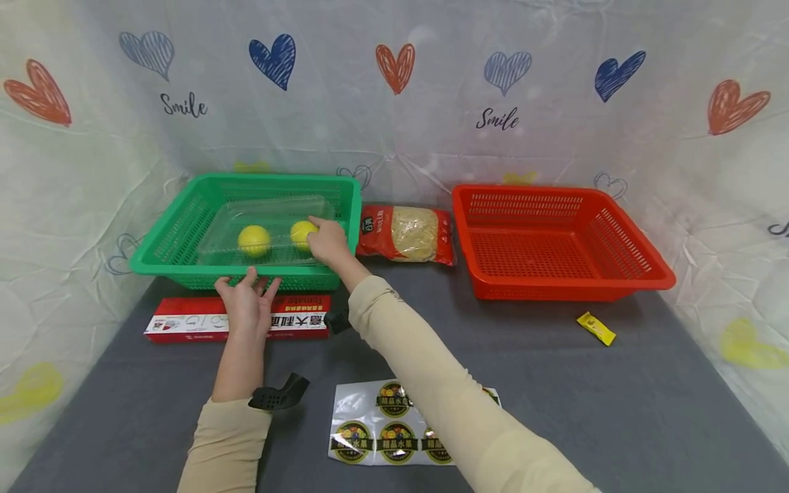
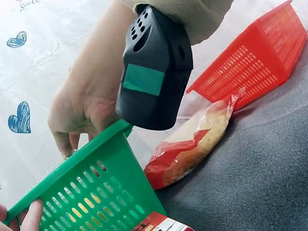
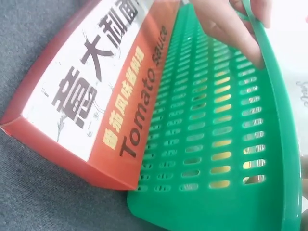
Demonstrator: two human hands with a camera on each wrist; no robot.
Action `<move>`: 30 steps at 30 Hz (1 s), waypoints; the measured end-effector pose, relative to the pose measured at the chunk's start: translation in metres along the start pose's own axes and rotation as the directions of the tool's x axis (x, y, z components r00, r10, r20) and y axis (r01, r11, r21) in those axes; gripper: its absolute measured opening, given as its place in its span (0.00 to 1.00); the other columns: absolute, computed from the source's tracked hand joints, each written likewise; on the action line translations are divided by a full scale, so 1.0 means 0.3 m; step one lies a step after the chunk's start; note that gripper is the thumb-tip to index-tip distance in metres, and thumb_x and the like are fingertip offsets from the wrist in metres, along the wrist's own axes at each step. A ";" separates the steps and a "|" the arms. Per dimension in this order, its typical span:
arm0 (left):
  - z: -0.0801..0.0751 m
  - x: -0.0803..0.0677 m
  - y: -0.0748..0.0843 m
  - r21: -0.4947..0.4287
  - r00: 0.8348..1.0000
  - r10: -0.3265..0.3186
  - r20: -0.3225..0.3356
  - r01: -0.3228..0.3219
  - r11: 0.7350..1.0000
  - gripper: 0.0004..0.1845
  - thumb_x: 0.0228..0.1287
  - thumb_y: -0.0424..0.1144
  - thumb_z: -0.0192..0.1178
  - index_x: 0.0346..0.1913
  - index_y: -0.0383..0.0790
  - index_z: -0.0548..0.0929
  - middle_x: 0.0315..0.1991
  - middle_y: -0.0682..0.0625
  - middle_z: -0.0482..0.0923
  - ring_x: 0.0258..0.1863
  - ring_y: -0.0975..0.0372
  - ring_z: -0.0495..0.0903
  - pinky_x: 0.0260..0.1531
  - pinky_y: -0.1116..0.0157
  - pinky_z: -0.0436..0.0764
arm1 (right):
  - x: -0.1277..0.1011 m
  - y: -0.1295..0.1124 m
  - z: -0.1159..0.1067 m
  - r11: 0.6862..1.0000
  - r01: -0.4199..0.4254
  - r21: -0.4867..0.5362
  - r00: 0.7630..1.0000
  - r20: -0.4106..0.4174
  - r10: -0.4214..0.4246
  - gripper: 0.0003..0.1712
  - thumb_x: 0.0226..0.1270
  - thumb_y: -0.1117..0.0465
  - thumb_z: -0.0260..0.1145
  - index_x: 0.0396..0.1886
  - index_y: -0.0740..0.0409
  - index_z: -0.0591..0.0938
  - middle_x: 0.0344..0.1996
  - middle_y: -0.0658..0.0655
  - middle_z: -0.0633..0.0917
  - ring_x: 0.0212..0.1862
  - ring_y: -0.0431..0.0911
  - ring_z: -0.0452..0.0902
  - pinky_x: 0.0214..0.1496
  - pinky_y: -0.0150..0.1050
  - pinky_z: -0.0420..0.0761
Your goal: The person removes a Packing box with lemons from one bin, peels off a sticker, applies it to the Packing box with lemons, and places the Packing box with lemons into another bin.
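Observation:
A green basket (image 1: 246, 270) stands at the back left and holds a clear plastic box (image 1: 280, 207). A yellow ball (image 1: 254, 241) and a second yellow ball (image 1: 303, 234) show at the box; their exact kind is unclear. My right hand (image 1: 329, 243) reaches over the basket's front right, thumb and fingers around the right side of the second ball. Its fingertips are partly hidden behind the rim in the left wrist view. My left hand (image 1: 246, 301) grips the basket's front rim, one finger over the edge, as the right wrist view shows.
A red tomato sauce pasta box (image 1: 191, 322) lies before the green basket. Right of it are a red bag of noodles (image 1: 409, 234) and a red basket (image 1: 555, 282). A yellow packet (image 1: 596, 329) and a sticker sheet (image 1: 364, 418) lie on the dark cloth.

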State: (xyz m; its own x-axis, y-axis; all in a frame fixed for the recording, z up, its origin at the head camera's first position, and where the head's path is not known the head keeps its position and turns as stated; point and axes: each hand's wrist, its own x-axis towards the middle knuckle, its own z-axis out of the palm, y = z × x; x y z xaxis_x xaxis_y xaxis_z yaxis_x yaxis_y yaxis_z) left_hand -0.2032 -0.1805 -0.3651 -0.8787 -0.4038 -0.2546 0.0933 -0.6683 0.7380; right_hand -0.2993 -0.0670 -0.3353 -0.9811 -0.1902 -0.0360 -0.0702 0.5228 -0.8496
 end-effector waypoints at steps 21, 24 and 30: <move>0.003 -0.002 -0.004 -0.028 1.000 0.013 0.007 -0.012 1.000 0.21 0.69 0.37 0.43 0.56 0.50 0.45 0.64 0.49 0.48 0.62 0.56 0.59 0.55 0.63 0.70 | -0.036 0.004 -0.007 0.989 0.071 0.126 0.996 -0.069 -0.063 0.28 0.65 0.72 0.48 0.64 0.51 0.69 0.67 0.57 0.61 0.08 0.40 0.47 0.10 0.32 0.56; -0.007 0.010 -0.012 -0.036 1.000 0.023 0.008 -0.023 0.999 0.21 0.68 0.38 0.45 0.55 0.49 0.46 0.62 0.49 0.50 0.61 0.55 0.60 0.53 0.63 0.72 | -0.046 -0.001 -0.017 0.984 0.091 0.153 0.994 -0.070 -0.081 0.27 0.65 0.72 0.48 0.64 0.52 0.69 0.67 0.58 0.61 0.08 0.40 0.48 0.11 0.32 0.56; -0.001 0.001 -0.007 -0.013 1.000 0.019 -0.003 -0.019 1.000 0.20 0.69 0.38 0.44 0.55 0.48 0.45 0.63 0.49 0.51 0.61 0.56 0.59 0.53 0.65 0.72 | -0.068 -0.011 -0.055 0.971 0.144 0.190 0.988 -0.076 -0.132 0.27 0.65 0.72 0.47 0.64 0.56 0.68 0.66 0.59 0.62 0.08 0.40 0.49 0.11 0.32 0.56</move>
State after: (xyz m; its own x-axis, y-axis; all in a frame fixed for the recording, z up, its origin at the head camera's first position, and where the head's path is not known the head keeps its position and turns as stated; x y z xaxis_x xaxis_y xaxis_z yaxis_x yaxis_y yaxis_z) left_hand -0.2036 -0.1795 -0.3670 -0.8752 -0.4182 -0.2430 0.1156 -0.6686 0.7346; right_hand -0.2822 -0.0511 -0.3230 -0.9741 -0.1938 0.1163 -0.1751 0.3221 -0.9304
